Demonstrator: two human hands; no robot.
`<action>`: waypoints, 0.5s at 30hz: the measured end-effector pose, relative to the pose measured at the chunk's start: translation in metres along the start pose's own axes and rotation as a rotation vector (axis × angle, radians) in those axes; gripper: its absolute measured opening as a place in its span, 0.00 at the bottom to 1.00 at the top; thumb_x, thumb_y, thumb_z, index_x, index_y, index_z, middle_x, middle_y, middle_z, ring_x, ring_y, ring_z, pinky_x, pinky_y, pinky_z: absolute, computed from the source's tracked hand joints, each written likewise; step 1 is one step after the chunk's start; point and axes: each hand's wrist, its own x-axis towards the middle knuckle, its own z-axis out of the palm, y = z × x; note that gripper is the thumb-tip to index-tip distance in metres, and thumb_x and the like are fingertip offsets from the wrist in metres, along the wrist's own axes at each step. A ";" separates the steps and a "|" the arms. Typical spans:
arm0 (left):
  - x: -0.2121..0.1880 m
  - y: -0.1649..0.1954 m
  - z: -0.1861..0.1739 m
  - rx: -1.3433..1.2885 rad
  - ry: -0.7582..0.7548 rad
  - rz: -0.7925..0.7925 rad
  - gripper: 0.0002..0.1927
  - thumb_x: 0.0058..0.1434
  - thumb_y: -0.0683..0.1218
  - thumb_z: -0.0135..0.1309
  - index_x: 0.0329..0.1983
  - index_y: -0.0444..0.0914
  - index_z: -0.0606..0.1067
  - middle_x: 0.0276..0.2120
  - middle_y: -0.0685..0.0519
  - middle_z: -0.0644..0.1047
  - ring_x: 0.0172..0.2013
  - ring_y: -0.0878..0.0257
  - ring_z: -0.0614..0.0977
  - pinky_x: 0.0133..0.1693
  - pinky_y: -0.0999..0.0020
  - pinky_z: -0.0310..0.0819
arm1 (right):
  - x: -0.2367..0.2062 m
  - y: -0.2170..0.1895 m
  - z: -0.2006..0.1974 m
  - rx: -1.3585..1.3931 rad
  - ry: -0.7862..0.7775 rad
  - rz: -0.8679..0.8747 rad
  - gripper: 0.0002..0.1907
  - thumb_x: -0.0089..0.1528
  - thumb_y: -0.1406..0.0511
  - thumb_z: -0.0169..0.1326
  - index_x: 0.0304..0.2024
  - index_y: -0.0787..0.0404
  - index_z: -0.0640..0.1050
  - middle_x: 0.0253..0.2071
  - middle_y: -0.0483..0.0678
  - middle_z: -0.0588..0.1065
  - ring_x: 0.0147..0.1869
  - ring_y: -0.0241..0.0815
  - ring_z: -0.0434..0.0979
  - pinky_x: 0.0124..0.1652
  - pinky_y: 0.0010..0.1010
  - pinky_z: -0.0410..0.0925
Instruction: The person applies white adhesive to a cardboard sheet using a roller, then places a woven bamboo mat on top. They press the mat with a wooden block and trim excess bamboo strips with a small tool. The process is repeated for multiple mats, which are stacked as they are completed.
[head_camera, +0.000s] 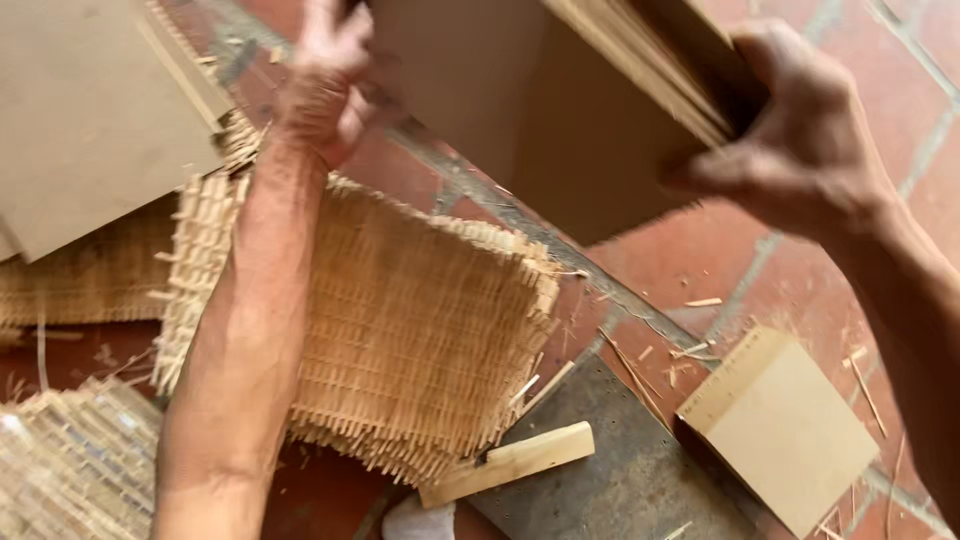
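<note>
— What kind of place is this?

— It looks like a craft workshop on the floor. Stacks of woven rattan mats (420, 330) lie on red floor tiles (700, 250), with cut boards (90, 120), a wooden stick (510, 462) and many splinters (640, 375) around.

Stack of boards (560, 110): top centre, raised above the floor, between the left hand (325, 80) and right hand (790, 130).
Woven mat pile (420, 330): centre, on the tiled floor (880, 70), below the stack.
Knife (505, 465): just before the mat pile.
Metal plate (620, 470): under the knife's end.
Square board (785, 425): right of the plate.
Large board (90, 110): upper left, lying over woven mats.
</note>
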 end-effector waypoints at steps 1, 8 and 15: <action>0.009 -0.009 0.023 -0.020 -0.060 -0.101 0.38 0.58 0.49 0.58 0.72 0.47 0.59 0.58 0.44 0.76 0.58 0.47 0.78 0.53 0.35 0.79 | -0.028 0.012 -0.010 -0.065 -0.034 0.061 0.39 0.48 0.65 0.71 0.57 0.74 0.71 0.49 0.59 0.76 0.49 0.49 0.79 0.49 0.38 0.75; 0.030 -0.140 0.145 0.794 -0.541 -0.032 0.45 0.47 0.46 0.70 0.70 0.44 0.66 0.63 0.48 0.80 0.60 0.53 0.81 0.59 0.54 0.77 | -0.189 0.108 -0.018 -0.175 -0.108 0.243 0.37 0.49 0.64 0.70 0.58 0.67 0.71 0.49 0.56 0.75 0.49 0.48 0.80 0.50 0.38 0.78; 0.013 -0.156 0.175 0.654 -0.615 0.039 0.69 0.41 0.54 0.73 0.78 0.38 0.42 0.73 0.41 0.59 0.73 0.49 0.61 0.71 0.51 0.56 | -0.270 0.164 0.040 -0.123 0.224 0.134 0.48 0.49 0.59 0.72 0.69 0.64 0.67 0.58 0.63 0.69 0.64 0.51 0.70 0.61 0.42 0.73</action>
